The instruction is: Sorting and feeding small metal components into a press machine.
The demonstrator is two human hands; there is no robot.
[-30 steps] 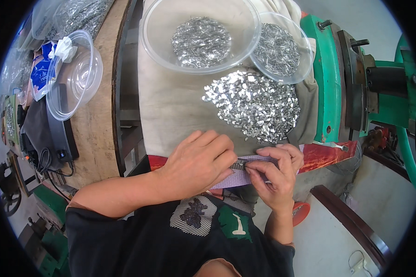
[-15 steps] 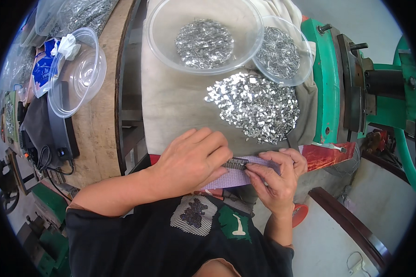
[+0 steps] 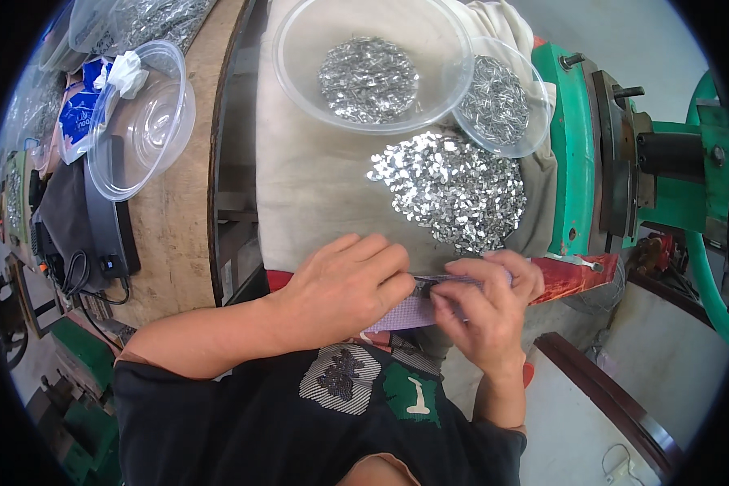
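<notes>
Low in front of my body, a small dark slotted strip (image 3: 424, 287) spans the gap between my hands, most of it hidden by fingers. Its exact kind cannot be made out. My left hand (image 3: 344, 279) is closed at the strip's left end, knuckles up, the fingertips out of sight. At the other end, my right hand (image 3: 488, 304) pinches the strip between thumb and bent fingers. Beneath both hands lies a lilac woven cloth (image 3: 407, 314). Just beyond them, a heap of small shiny metal pieces (image 3: 462, 190) rests on a beige cloth (image 3: 320, 182).
A large clear tub (image 3: 300, 89) and a smaller clear tub (image 3: 535, 134), both holding metal pins, stand behind the heap. A green machine (image 3: 575, 154) borders the right side. On the left, a wooden bench (image 3: 166, 243) carries an empty clear tub (image 3: 150, 146).
The whole view has shifted slightly. My right hand's fingers have curled further over the strip, so its row of slots is less visible now. Both hands stay at the strip.
</notes>
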